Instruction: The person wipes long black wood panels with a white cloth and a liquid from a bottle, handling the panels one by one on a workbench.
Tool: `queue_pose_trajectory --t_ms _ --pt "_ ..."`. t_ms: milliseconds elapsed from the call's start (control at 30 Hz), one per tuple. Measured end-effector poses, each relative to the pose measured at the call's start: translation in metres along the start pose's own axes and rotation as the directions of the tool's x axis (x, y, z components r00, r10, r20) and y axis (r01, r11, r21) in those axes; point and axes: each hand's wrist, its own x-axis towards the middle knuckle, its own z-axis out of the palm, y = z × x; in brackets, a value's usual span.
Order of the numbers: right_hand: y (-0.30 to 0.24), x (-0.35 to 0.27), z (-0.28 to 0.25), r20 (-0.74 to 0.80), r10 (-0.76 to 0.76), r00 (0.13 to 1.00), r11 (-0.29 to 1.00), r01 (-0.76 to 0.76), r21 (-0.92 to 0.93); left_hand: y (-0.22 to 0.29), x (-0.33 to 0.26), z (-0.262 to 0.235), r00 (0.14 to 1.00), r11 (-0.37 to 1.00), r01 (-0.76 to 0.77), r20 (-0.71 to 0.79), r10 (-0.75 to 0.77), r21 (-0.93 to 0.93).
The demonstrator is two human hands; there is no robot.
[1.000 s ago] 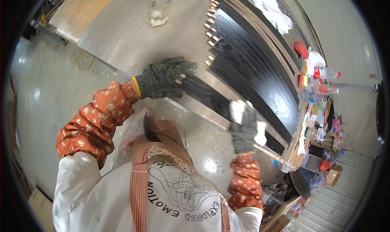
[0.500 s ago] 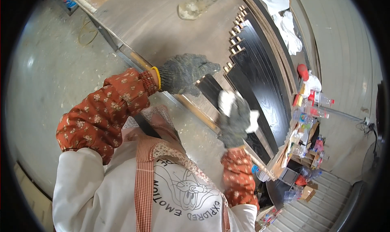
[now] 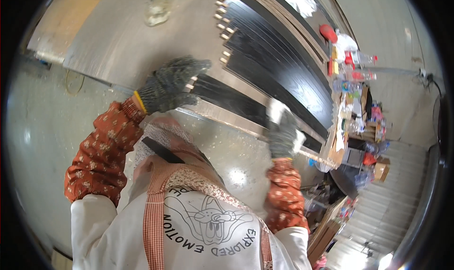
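"Work first, left to right?"

"Left hand: gloved, fingers spread about the pegged left end of a black board lying on the counter; whether it pinches, I can't tell. Right hand, also gloved and farther along that board, is closed on a white cloth."

"So which step?"

"Wiping the face, I'd judge. The next move calls for a steady left end and even pressure along the length."

"Any room?"

"Leftward, plenty: bare counter, with a glass jar well apart from the fingers. Midway, the board lies close to the near edge; a slim gap parts it from the other black boards. Rightward it tightens: the counter ends, and plastic bottles crowd beyond."
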Motion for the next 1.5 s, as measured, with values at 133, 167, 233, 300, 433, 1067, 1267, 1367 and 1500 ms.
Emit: queue_pose_trajectory --t_ms 133,167,233,300,433,1067,1267,1367,1500 --pt "-0.098 0.013 -0.01 -0.11 -0.343 0.933 0.916 0.358 0.18 -0.001 -0.005 -0.012 0.986 0.991 0.119 0.107 -0.125 0.065" --pt "-0.071 0.008 -0.005 -0.117 -0.308 0.944 0.951 0.309 -0.006 -0.001 -0.006 -0.01 0.973 0.981 0.193 0.12 -0.195 0.023" --pt "0.018 -0.011 0.008 -0.117 -0.088 0.989 0.994 0.081 -0.07 0.002 -0.003 -0.012 0.973 0.983 0.184 0.143 -0.183 0.011" --pt "0.111 -0.032 -0.002 0.006 0.248 0.969 0.968 -0.247 -0.054 0.002 0.002 -0.013 0.973 0.986 0.168 0.162 -0.165 -0.002" --pt "0.122 -0.024 -0.025 0.146 0.408 0.901 0.911 -0.393 -0.125 0.015 0.011 -0.026 0.949 0.98 0.196 0.246 -0.2 0.038" --pt "0.225 0.135 -0.097 -0.268 -0.054 0.962 0.998 0.047 -0.035 0.118 0.072 0.074 0.94 0.802 0.035 0.254 -0.23 0.596" --pt "0.358 0.059 -0.084 0.034 0.397 0.917 0.883 -0.391 0.258 0.099 0.045 0.082 0.927 0.674 0.005 0.249 -0.28 0.739" --pt "0.425 -0.027 -0.067 0.106 0.609 0.786 0.741 -0.612 0.278 0.088 0.042 0.09 0.936 0.656 -0.065 0.274 -0.22 0.752" --pt "0.417 -0.052 -0.023 0.168 0.584 0.794 0.775 -0.607 0.176 0.085 0.038 0.096 0.907 0.623 -0.073 0.312 -0.284 0.779"
